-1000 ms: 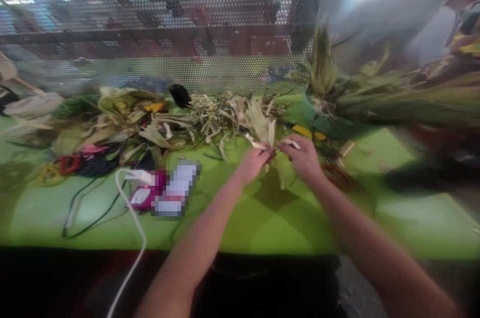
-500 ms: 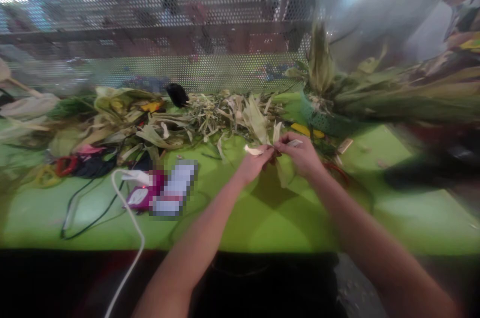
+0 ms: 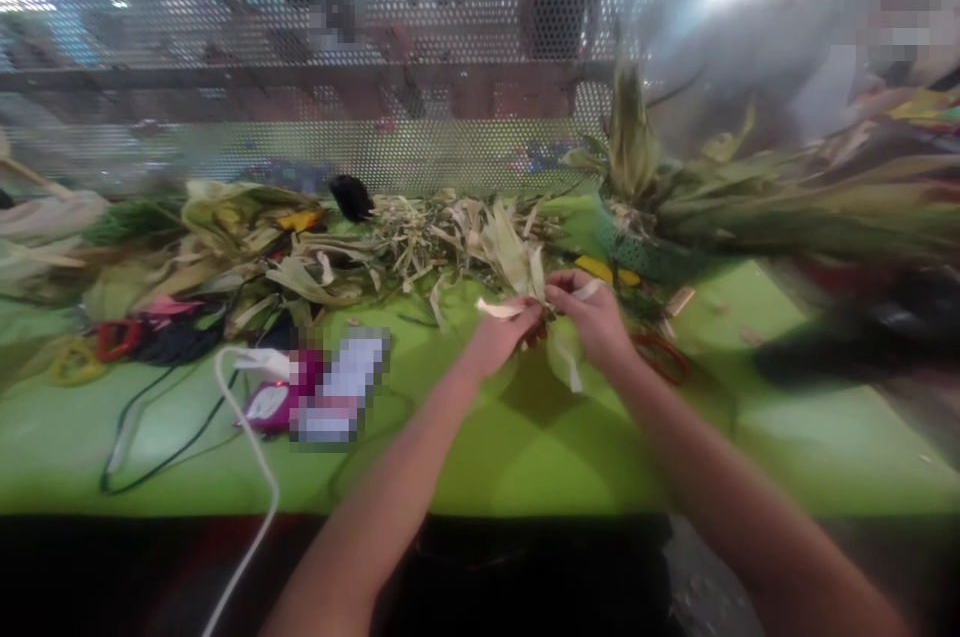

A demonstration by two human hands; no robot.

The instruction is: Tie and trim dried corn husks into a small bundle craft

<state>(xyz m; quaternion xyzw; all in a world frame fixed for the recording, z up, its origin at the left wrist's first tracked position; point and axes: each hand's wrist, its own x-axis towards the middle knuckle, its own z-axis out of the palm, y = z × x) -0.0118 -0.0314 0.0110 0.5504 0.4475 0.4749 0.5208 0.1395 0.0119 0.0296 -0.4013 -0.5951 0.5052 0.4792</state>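
Note:
Both my hands meet above the green table at its centre. My left hand (image 3: 501, 342) is closed in a pinch on a dried corn husk, and a pale curled end (image 3: 499, 310) sticks out to its left. My right hand (image 3: 591, 319) pinches a strip of corn husk (image 3: 587, 291) close to the left fingertips. Below and between the hands dangles another thin husk piece (image 3: 568, 357). Just behind the fingers a broad husk (image 3: 504, 245) stands up; whether it joins the held piece I cannot tell. The fingertips partly hide the pinched spot.
Heaped husks (image 3: 420, 227) line the back of the table (image 3: 465, 457) before a perforated metal screen (image 3: 300, 137). To the left lie a phone (image 3: 341, 387), a magenta power bank (image 3: 274, 405) with a white cable, and scissors (image 3: 116, 339). A green basket (image 3: 637, 252) and long husks stand right.
The view has shifted slightly. The hands stay together, with small finger movements, and the dangling husk piece now hangs with its pale lower end more visible.

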